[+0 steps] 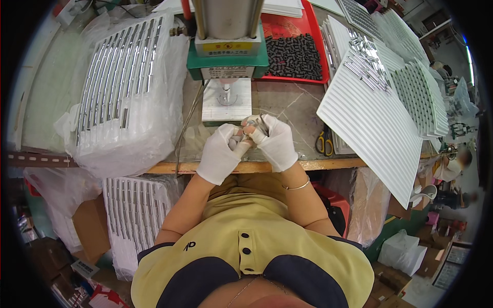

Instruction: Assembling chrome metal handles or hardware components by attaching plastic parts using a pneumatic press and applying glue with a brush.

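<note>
Head view: on the grey counter [303, 102], a plastic-wrapped ribbed tray [97, 136] with rows of shiny tubes [120, 56] lies at the left, a white ridged sheet [380, 123] at the right, and between them a green-headed press [226, 61] stands beside a red tray [292, 79] heaped with black pieces [292, 55]. In front of the press, the gloved left hand [221, 154] and right hand [275, 143] meet, left of the scissors [324, 141]. Their fingers are clamped together on a small piece [250, 123], apparently metal, though mostly covered.
</note>
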Tool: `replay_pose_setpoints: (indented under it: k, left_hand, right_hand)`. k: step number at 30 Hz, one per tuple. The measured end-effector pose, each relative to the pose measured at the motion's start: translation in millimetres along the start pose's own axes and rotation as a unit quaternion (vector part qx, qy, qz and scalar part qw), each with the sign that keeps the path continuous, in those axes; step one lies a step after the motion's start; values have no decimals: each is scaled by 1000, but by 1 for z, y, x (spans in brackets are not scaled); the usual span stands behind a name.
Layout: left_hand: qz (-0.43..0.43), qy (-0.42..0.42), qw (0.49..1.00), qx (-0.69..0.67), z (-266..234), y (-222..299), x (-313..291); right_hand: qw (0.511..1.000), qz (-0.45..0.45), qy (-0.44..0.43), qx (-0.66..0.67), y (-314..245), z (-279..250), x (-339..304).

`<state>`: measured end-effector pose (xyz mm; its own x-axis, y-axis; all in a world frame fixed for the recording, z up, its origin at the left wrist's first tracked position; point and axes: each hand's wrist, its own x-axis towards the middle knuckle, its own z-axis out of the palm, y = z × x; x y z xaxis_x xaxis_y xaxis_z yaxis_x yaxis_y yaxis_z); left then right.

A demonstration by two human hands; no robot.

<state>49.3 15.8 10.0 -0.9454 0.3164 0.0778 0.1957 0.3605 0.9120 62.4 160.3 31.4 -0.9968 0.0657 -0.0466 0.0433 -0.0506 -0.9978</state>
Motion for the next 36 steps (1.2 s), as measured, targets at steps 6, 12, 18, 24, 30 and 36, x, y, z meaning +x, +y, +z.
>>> replay_pose_setpoints:
  k: [6, 12, 18, 24, 30, 36]
  left_hand:
    - [-56, -115, 964, -234, -10, -3, 0]
    - [-121, -319, 908, -242, -13, 9, -2]
    - [-178, -325, 892, -258, -18, -10, -5]
    - [-100, -253, 961, -45, -12, -4, -23]
    - [-38, -166, 980, 103, -34, -17, -33]
    - [-149, -28, 931, -333, -63, -37, -35]
  right_hand:
    - [969, 48, 3, 240, -2, -28, -2]
    - [923, 0, 172, 343, -4, -19, 9]
    - [967, -54, 163, 187, 4, 18, 4]
    - [918, 99, 85, 375, 12, 22, -4]
    - [907, 80, 149, 387, 27, 25, 12]
    - [855, -182, -5, -485, 20, 24, 52]
